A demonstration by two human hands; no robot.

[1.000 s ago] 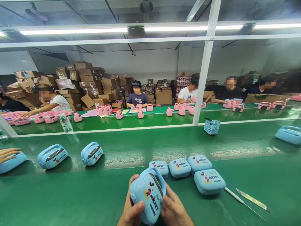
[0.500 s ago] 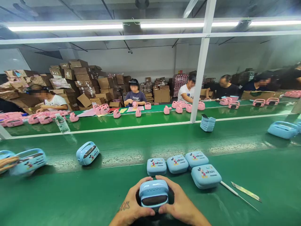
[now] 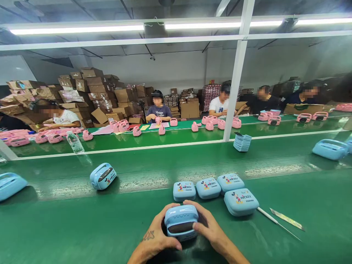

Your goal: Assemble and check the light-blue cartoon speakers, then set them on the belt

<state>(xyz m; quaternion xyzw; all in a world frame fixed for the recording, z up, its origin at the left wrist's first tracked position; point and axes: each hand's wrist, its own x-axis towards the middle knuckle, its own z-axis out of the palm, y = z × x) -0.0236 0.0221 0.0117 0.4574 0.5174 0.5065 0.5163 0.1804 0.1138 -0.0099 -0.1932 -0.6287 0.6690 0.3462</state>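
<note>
Both my hands clasp one light blue plastic case (image 3: 180,222) that stands on the green bench (image 3: 82,227) right in front of me, its dark window facing me. My left hand (image 3: 154,240) wraps its left side, thumb across the front. My right hand (image 3: 210,231) wraps the right side. Just beyond lie several flat blue Mickey covers (image 3: 209,187) in a row, the largest cover (image 3: 241,201) at the right.
A thin rod and a metal strip (image 3: 286,219) lie right of the covers. Finished blue cases (image 3: 103,176) sit on the belt at left, centre-left and far right (image 3: 330,149). A water bottle (image 3: 74,143), a stack of blue plates (image 3: 242,142), a white post (image 3: 233,91). People work with pink cases opposite.
The case was turned from held up with its Mickey side showing to standing on the bench with its window toward me. Another person's hand at far left withdrew; one blue case there is gone.
</note>
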